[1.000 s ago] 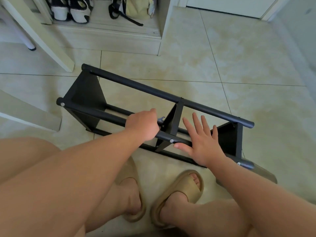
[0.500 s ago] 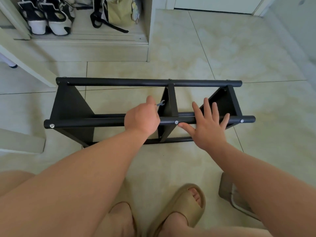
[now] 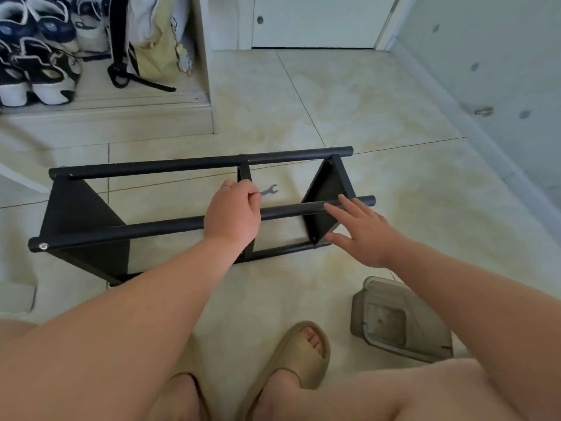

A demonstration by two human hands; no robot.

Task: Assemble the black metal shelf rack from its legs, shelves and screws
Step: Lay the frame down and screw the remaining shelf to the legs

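Your left hand [image 3: 232, 215] pinches a small wrench [image 3: 269, 189] over the rack [image 3: 151, 227], which lies on its side mid-frame on the beige tile floor [image 3: 364, 101]. Your right hand [image 3: 361, 230] is spread, fingers straight, on the near rail and holds nothing. Shoes [image 3: 36, 71] sit upper left, a white door [image 3: 315, 19] at top, and a grey container [image 3: 397, 320] lower right.

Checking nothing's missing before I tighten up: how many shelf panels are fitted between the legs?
3: the left shelf at the left end; the middle shelf, mostly covered by the left hand pinching the wrench; the right shelf beside the right hand. No others show.
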